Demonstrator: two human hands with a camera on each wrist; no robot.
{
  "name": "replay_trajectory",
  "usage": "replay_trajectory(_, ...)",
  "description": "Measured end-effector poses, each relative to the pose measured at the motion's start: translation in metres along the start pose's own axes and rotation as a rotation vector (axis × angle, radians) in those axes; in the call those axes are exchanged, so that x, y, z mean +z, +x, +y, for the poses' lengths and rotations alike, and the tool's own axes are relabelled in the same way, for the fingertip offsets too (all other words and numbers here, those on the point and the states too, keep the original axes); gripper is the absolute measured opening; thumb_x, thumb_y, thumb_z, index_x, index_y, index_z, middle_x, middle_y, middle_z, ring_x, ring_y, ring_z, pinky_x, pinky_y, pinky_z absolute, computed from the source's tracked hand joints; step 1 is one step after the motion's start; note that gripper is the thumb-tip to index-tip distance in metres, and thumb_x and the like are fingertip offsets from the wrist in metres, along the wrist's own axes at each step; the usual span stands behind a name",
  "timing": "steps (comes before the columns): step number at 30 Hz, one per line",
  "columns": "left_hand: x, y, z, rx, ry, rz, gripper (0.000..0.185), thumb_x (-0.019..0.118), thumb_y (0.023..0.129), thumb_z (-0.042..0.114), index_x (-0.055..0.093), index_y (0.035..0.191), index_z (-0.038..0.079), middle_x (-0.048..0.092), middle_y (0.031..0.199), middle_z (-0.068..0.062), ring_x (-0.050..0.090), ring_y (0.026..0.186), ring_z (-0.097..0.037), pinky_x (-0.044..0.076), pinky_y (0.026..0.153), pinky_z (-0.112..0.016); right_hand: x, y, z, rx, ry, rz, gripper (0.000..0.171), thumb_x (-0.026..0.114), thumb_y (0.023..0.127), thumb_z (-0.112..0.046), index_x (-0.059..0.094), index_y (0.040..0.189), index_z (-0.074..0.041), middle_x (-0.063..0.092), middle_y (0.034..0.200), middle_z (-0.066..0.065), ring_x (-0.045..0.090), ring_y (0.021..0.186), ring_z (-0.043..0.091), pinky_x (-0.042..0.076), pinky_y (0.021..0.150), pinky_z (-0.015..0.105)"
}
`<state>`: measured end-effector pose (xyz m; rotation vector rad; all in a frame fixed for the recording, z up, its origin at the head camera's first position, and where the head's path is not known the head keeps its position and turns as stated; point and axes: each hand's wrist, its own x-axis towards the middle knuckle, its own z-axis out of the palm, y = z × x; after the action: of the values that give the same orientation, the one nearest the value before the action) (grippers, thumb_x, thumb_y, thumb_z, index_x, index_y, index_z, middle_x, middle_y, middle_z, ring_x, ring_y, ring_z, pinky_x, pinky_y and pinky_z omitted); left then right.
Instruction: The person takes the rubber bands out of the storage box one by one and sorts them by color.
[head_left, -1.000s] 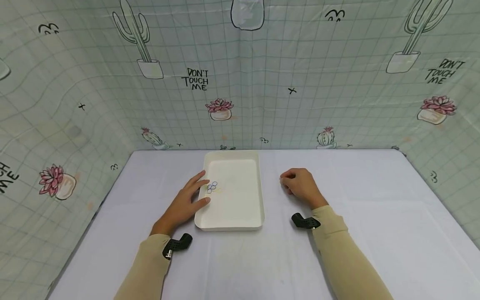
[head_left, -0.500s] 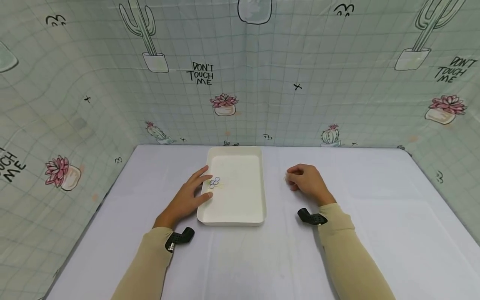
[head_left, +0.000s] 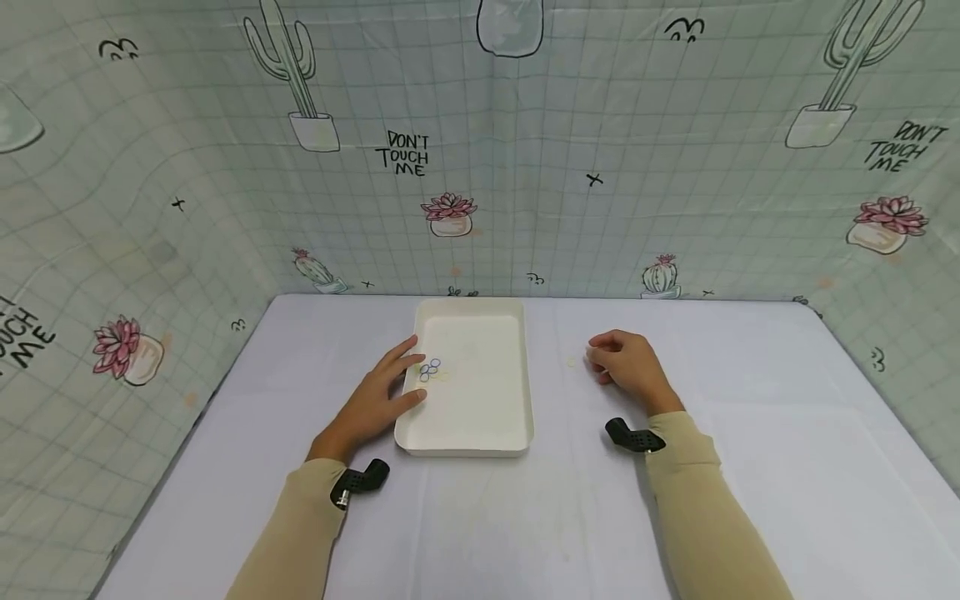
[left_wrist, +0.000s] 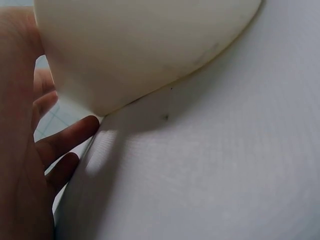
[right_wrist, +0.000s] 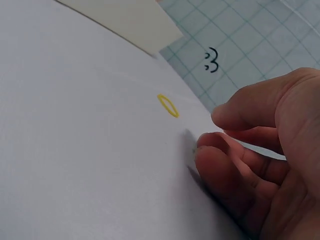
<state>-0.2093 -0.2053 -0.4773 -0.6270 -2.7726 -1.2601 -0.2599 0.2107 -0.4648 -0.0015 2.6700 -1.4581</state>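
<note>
My left hand [head_left: 372,400] rests at the left side of a shallow white tray [head_left: 517,333], fingers spread and nearly straight, their tips over its rim. The left wrist view shows the fingers beside the outer wall of the tray [left_wrist: 135,55]. Inside the tray, near that hand, lie several small blue rings [head_left: 429,370] and fainter yellow ones [head_left: 442,377], like little rubber bands. A single yellow ring [right_wrist: 168,106] lies on the white cloth between the tray and my right hand [head_left: 628,368]. That hand's fingers are loosely bent, with nothing visible between them.
White cloth covers the table [head_left: 480,525]. Behind it hangs a grid-patterned curtain [head_left: 345,208] printed with cacti. A black wrist camera [head_left: 360,482] sits on the left wrist, another black camera [head_left: 633,437] on the right.
My right hand has drawn away to the right, and a yellow ring now shows on the cloth where its fingertips were. The left hand has stayed on the tray. The head view shifted slightly.
</note>
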Motion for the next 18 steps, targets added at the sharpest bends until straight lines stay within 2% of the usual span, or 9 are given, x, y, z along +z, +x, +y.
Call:
replay_trajectory(5, 0.001, 0.001, 0.001, -0.004, 0.001, 0.005, 0.062, 0.069, 0.093, 0.032, 0.050, 0.147, 0.010, 0.022, 0.165, 0.004, 0.019, 0.151, -0.028, 0.020, 0.116, -0.060, 0.005, -0.001, -0.004, -0.045, 0.001, 0.012, 0.028, 0.062, 0.096, -0.018, 0.067, 0.117, 0.000, 0.069, 0.092, 0.014, 0.063, 0.072, 0.020, 0.055, 0.065, 0.028)
replay_trajectory(12, 0.002, 0.007, 0.002, 0.000, 0.014, -0.009, 0.074, 0.069, 0.093, 0.034, 0.037, 0.155, 0.010, 0.017, 0.167, 0.003, 0.016, 0.152, -0.026, 0.019, 0.117, -0.058, 0.010, 0.001, -0.017, -0.042, 0.130, -0.025, 0.030, 0.067, 0.095, -0.019, 0.068, 0.118, 0.001, 0.070, 0.100, 0.017, 0.066, 0.079, 0.022, 0.057, 0.068, 0.030)
replay_trajectory(18, 0.003, 0.000, 0.000, -0.016, 0.021, 0.000, 0.077, 0.068, 0.092, 0.033, 0.034, 0.156, 0.007, 0.018, 0.167, 0.000, 0.017, 0.152, -0.028, 0.019, 0.117, -0.058, 0.029, -0.001, -0.029, -0.062, 0.197, -0.085, 0.034, 0.070, 0.094, -0.018, 0.067, 0.120, 0.004, 0.070, 0.102, 0.018, 0.067, 0.083, 0.023, 0.057, 0.071, 0.031)
